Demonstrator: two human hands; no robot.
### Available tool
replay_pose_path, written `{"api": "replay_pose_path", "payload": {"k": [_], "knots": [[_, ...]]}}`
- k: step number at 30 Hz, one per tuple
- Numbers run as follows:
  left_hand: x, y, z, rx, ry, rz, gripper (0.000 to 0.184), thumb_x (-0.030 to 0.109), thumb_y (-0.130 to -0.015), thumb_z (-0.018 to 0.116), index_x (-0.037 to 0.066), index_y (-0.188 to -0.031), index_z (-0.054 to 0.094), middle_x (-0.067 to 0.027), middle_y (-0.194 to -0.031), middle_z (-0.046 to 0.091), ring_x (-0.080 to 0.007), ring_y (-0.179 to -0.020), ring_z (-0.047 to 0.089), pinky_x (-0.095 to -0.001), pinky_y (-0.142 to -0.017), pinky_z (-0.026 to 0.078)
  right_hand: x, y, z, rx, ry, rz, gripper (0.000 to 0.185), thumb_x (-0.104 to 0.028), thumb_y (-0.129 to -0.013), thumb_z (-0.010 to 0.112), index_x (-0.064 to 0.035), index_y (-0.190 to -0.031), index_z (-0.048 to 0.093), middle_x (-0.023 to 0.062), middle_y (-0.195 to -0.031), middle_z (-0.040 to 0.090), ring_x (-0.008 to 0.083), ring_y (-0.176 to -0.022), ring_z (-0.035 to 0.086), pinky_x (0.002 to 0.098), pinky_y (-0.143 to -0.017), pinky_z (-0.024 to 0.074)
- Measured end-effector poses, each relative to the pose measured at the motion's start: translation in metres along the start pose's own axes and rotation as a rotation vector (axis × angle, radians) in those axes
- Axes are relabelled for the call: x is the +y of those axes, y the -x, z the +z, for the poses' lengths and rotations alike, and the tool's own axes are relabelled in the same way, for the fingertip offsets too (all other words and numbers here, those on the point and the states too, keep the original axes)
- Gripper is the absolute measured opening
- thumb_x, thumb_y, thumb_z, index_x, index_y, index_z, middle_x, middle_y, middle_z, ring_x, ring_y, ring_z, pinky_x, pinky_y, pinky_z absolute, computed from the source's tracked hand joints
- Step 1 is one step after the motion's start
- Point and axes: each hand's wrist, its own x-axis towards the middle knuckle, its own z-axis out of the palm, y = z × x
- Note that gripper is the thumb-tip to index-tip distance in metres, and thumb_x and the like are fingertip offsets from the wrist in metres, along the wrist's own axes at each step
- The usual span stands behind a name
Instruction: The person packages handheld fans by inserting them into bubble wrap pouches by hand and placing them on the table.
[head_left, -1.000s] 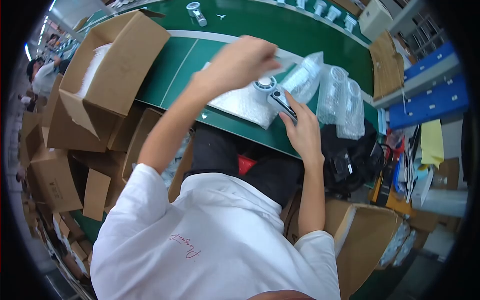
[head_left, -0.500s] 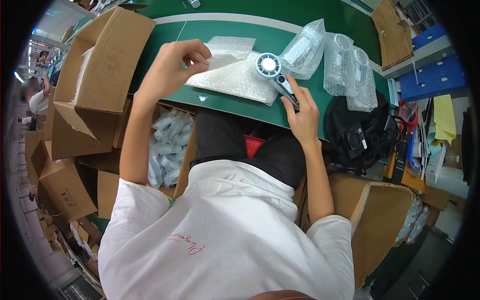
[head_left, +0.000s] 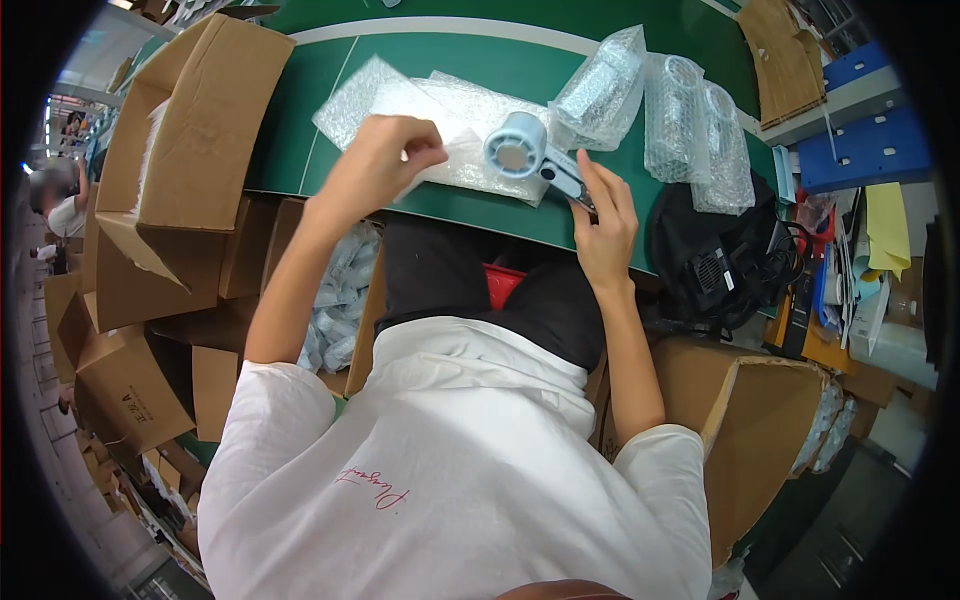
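Right hand [head_left: 607,232] gripping small fan [head_left: 526,140] by handle, fingers closing round it. Fan hanging just over or resting on bubble wrap [head_left: 500,110] on green table [head_left: 292,130]; cannot tell which. Left hand [head_left: 375,168] pinching, fingertips almost meeting near thin see-through sheet [head_left: 425,108]; cannot tell if holding any. Fan looking light, hard, smooth, maybe slippery. Handle seeming best for holding; round head maybe breaking if squeezed. Wrap and sheet looking soft, floppy, easy to crease.
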Motion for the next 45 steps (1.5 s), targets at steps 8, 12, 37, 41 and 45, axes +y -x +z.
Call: {"api": "replay_pose_path", "payload": {"k": [8, 12, 37, 41, 45], "knots": [[-0.027, -0.008, 0.026, -0.076, 0.131, -0.018, 0.018, -0.004, -0.076, 0.069, -0.004, -0.094, 0.068, -0.0086, -0.080, 0.066, -0.0167, -0.068, 0.055, -0.0275, -0.064, 0.047, -0.001, 0.007, 0.000, -0.003, 0.128, 0.008, 0.071, 0.017, -0.067, 0.063, -0.0159, -0.129, 0.065, 0.0033, -0.110, 0.062, 0.0234, -0.090, 0.057, 0.0344, -0.075, 0.0503], [-0.036, -0.012, 0.022, -0.108, 0.175, 0.007, 0.018, -0.004, -0.076, 0.068, -0.004, -0.094, 0.066, -0.0080, -0.082, 0.065, -0.0165, -0.070, 0.054, -0.0277, -0.064, 0.046, -0.005, 0.006, -0.002, -0.033, 0.117, 0.036, 0.072, 0.020, -0.065, 0.061, -0.0134, -0.129, 0.065, 0.0052, -0.113, 0.060, 0.0236, -0.094, 0.057, 0.0343, -0.081, 0.0491], [-0.036, -0.023, 0.029, -0.172, -0.021, 0.063, 0.015, 0.001, -0.077, 0.068, -0.002, -0.090, 0.061, -0.0088, -0.078, 0.060, -0.0183, -0.067, 0.050, -0.0286, -0.061, 0.043, 0.000, 0.002, -0.004, -0.165, 0.093, 0.106, 0.051, 0.001, -0.078, 0.070, -0.0070, -0.128, 0.060, 0.0083, -0.102, 0.065, 0.0228, -0.081, 0.060, 0.0338, -0.073, 0.0476], [-0.031, -0.030, 0.034, -0.193, -0.043, -0.104, 0.018, -0.003, -0.075, 0.067, -0.001, -0.092, 0.062, -0.0101, -0.082, 0.062, -0.0214, -0.072, 0.055, -0.0313, -0.065, 0.047, -0.005, -0.004, -0.013, -0.307, -0.082, 0.407, 0.035, -0.020, -0.092, 0.067, -0.0062, -0.122, 0.059, 0.0085, -0.096, 0.067, 0.0226, -0.076, 0.061, 0.0316, -0.070, 0.0476], [-0.042, -0.027, 0.025, -0.183, 0.072, 0.033, 0.020, -0.004, -0.073, 0.069, 0.001, -0.090, 0.060, -0.0074, -0.079, 0.058, -0.0190, -0.069, 0.050, -0.0290, -0.062, 0.044, 0.008, -0.002, -0.014, -0.219, -0.532, 0.433, 0.040, -0.036, -0.097, 0.062, -0.0026, -0.119, 0.058, 0.0103, -0.093, 0.069, 0.0191, -0.073, 0.060, 0.0286, -0.070, 0.0475]]}}
